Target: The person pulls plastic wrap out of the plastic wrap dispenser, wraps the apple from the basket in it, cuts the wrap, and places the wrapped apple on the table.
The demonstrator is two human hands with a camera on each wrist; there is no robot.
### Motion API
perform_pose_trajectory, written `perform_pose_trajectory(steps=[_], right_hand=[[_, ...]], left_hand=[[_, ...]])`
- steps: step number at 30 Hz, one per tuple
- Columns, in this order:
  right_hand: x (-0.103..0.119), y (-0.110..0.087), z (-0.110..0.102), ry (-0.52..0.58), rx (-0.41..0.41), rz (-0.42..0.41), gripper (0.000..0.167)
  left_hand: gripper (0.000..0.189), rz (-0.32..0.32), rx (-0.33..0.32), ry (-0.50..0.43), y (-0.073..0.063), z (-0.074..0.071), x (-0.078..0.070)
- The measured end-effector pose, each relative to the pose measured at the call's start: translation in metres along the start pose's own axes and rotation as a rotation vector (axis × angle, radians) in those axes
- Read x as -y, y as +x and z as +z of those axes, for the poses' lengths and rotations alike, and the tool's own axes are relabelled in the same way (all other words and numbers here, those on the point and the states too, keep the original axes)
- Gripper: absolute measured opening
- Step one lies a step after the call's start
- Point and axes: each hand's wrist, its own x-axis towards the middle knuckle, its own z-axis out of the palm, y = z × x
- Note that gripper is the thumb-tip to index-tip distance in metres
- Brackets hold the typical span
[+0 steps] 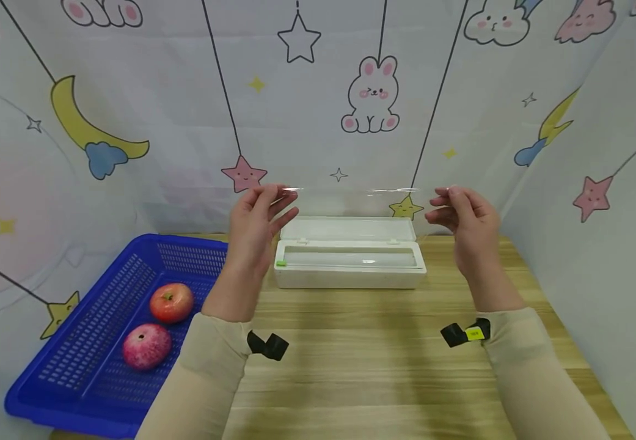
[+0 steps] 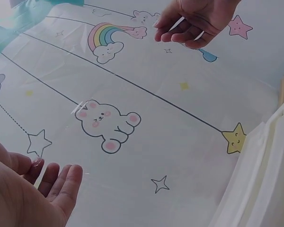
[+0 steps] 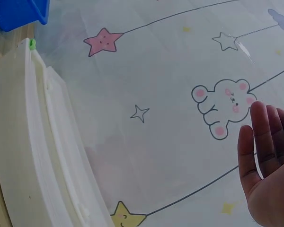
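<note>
A thin, clear sheet of cling film point(image 1: 393, 190) stretches between my two raised hands, showing mostly as bright glints. My left hand point(image 1: 254, 229) pinches one end between thumb and forefinger, the other fingers spread. At the opposite end, my right hand point(image 1: 474, 229) pinches the film in the same way; in the right wrist view its thumb and pinch are out of sight. Behind and below the hands stands a white cling film dispenser point(image 1: 350, 280) on the table, its lid point(image 1: 347, 229) raised at the back and a green slider point(image 1: 281, 263) at its left end.
To the left, a blue plastic basket point(image 1: 84, 311) holds a red apple point(image 1: 171, 302) and a round pinkish-purple fruit point(image 1: 147, 346). A wooden table point(image 1: 361, 379) lies beneath. Cartoon-printed cloth point(image 1: 307, 128) hangs behind and at both sides.
</note>
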Motion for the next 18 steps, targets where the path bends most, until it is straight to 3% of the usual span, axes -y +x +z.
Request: perform_pose_trajectory(steps=[18], right_hand=[[0.038, 0.009, 0.006, 0.030, 0.005, -0.139, 0.029]], left_hand=[[0.015, 0.129, 0.070, 0.007, -0.003, 0.012, -0.036]])
